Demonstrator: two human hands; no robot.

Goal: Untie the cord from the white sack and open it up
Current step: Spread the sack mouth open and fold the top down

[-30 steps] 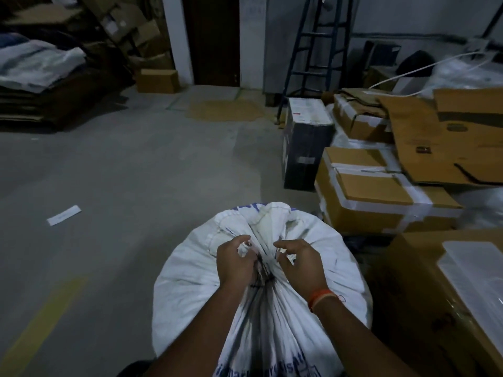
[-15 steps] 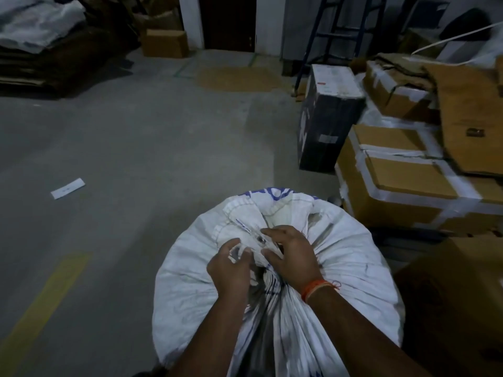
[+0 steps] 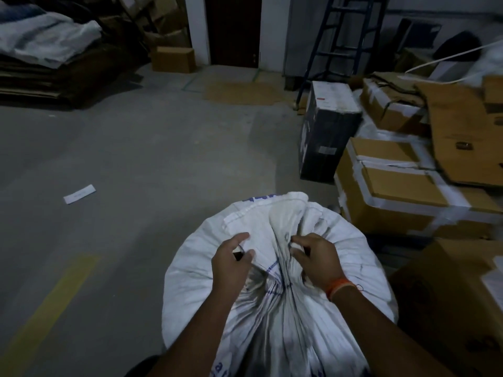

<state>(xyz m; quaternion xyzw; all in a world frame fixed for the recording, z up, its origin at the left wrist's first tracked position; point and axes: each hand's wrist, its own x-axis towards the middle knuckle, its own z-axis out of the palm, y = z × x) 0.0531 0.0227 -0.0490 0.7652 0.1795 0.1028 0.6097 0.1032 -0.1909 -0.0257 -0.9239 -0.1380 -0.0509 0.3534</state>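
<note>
White woven sack on the grey concrete floor, low and central, its neck bunched in folds. Left hand on the gathered cloth left of the neck, thumb and forefinger pinching something small and dark, cord or not impossible to tell. Right hand just beside, fingers curled into the folds. Taped cardboard boxes close on the right.

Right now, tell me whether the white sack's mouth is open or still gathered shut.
Still gathered shut. The white sack has its neck bunched between the left hand and right hand; no opening shows. The cord itself cannot be made out.
</note>
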